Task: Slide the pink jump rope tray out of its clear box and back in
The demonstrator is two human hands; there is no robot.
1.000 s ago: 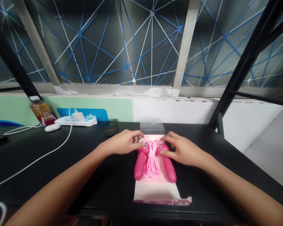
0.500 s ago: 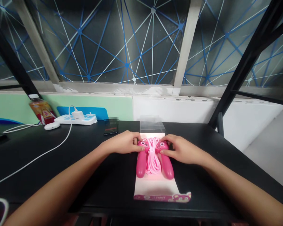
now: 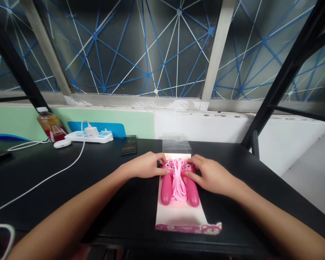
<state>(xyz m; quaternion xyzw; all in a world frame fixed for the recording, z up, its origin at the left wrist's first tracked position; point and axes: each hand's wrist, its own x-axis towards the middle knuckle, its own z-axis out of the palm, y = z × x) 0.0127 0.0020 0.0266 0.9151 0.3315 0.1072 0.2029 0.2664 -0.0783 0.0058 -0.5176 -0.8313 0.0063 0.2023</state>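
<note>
Two pink bear-headed handles with a bundled light-pink rope [image 3: 179, 184] between them lie on a white card tray [image 3: 178, 215], whose near flap is printed purple. Thumb and fingers of my left hand [image 3: 148, 165] pinch the head of the left handle [image 3: 166, 189]. On the other side, my right hand [image 3: 209, 173] grips the head of the right handle [image 3: 192, 191] in the same way. Behind the tray's far end is a clear plastic box [image 3: 176, 145].
On the black table [image 3: 119, 213] stand a white power strip [image 3: 105, 137] with a charger and cable, a bottle [image 3: 52, 126], a white oval object [image 3: 62, 143] and a phone [image 3: 129, 148]. Black frame posts rise at both sides before the window.
The two handles are closer together and more nearly parallel, the left one having moved inward at its lower end. The whole view has shifted slightly.
</note>
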